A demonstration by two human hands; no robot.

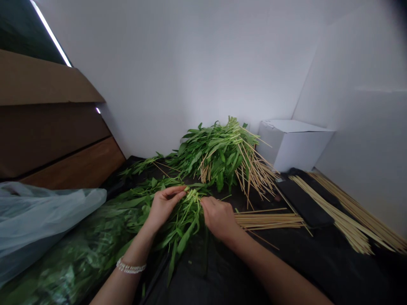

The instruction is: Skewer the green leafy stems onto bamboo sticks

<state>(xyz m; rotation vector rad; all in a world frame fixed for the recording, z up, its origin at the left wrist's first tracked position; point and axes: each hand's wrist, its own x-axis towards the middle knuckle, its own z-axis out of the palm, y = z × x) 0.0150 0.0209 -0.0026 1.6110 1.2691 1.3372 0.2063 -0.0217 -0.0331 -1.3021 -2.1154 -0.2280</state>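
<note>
Both hands grip a loose bunch of leafy green stems [187, 222] at the middle of the view, its pale cut ends showing at the top. My left hand [163, 206] pinches the bunch from the left, and a beaded bracelet [130, 266] circles that wrist. My right hand [219, 218] presses on it from the right. Behind the hands lies a large heap of long-leaved greens [216, 157] with thin pale sticks [256, 176] poking out. A flat bundle of those sticks [269, 220] lies just beyond my right hand.
Black cloth [318, 262] covers the work surface. More sticks [346, 216] lie at the right beside a black pad [303, 203]. A white box [294, 144] stands at the back. A translucent plastic bag [38, 224] and more greens [73, 262] lie at the left, below brown boards [47, 120].
</note>
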